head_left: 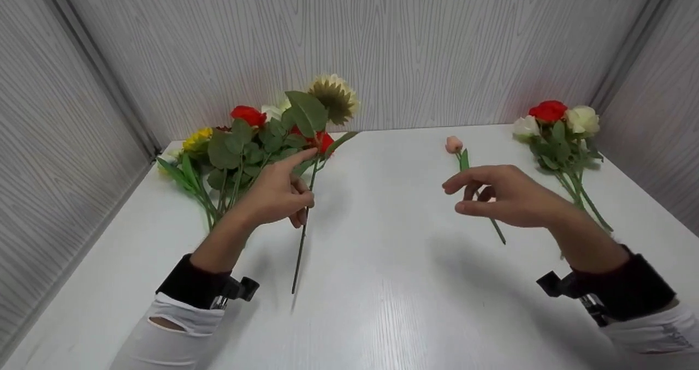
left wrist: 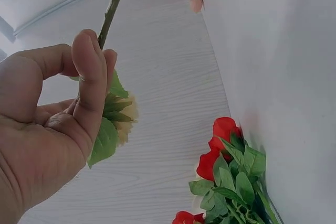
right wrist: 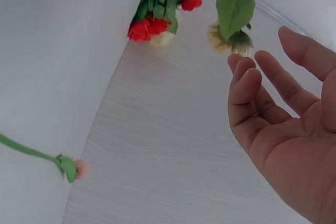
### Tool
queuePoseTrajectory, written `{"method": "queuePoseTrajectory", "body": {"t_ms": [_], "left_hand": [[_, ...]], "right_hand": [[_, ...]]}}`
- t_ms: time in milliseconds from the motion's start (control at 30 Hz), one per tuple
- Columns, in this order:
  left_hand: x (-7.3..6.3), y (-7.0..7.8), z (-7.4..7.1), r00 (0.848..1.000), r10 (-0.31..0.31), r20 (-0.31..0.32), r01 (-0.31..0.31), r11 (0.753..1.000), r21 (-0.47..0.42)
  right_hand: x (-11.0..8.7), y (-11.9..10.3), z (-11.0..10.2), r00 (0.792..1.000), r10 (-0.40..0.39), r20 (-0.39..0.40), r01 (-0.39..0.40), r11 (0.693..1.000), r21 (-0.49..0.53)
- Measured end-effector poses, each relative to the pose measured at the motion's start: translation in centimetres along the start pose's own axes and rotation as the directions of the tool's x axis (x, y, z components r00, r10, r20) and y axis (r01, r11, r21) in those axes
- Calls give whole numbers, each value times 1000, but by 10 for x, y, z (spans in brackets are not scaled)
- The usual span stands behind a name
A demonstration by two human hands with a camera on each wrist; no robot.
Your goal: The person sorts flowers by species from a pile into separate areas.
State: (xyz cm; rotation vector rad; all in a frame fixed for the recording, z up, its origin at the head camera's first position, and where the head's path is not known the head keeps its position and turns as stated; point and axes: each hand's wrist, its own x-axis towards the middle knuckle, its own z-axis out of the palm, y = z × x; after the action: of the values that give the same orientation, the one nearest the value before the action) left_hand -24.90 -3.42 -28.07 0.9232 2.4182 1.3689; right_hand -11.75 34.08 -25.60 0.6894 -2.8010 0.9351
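My left hand (head_left: 276, 194) pinches the thin stem of a cream-yellow sunflower (head_left: 334, 100), holding it upright over the table with its bloom facing away. In the left wrist view thumb and fingertips meet on the stem (left wrist: 113, 11), and the bloom (left wrist: 126, 120) shows partly behind the fingers. My right hand (head_left: 508, 196) hovers with loosely bent fingers, holding nothing; the right wrist view shows its palm (right wrist: 286, 153) bare. Below and behind that hand lies a pink tulip (head_left: 454, 144) on the table, its stem partly hidden by the hand.
A mixed bunch (head_left: 224, 146) of red, white and yellow flowers lies at the left, behind the left hand. At the far right is a smaller bunch (head_left: 558, 124) of red and white flowers. Wood-grain panels (head_left: 404, 53) enclose the white table (head_left: 377, 250).
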Motion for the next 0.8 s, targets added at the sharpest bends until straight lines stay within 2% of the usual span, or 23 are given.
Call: {"method": "queuePoseTrajectory", "body": {"t_ms": [300,467,600,800], "left_hand": [[-7,16,21,999,23,37,-18,991,-130],[-12,27,34,999,23,40,-16,984,-178],[-17,36,46,998,33,54,-21,976,-215],[-28,52,62,995,63,81,-32,942,-334]], "right_hand": [[1,-28,32,991,-84,109,85,996,-4],[0,-44,53,985,-51,162,46,998,34],[1,-57,72,973,-36,228,15,996,92],[6,-72,94,945,-49,322,-16,980,197]]}}
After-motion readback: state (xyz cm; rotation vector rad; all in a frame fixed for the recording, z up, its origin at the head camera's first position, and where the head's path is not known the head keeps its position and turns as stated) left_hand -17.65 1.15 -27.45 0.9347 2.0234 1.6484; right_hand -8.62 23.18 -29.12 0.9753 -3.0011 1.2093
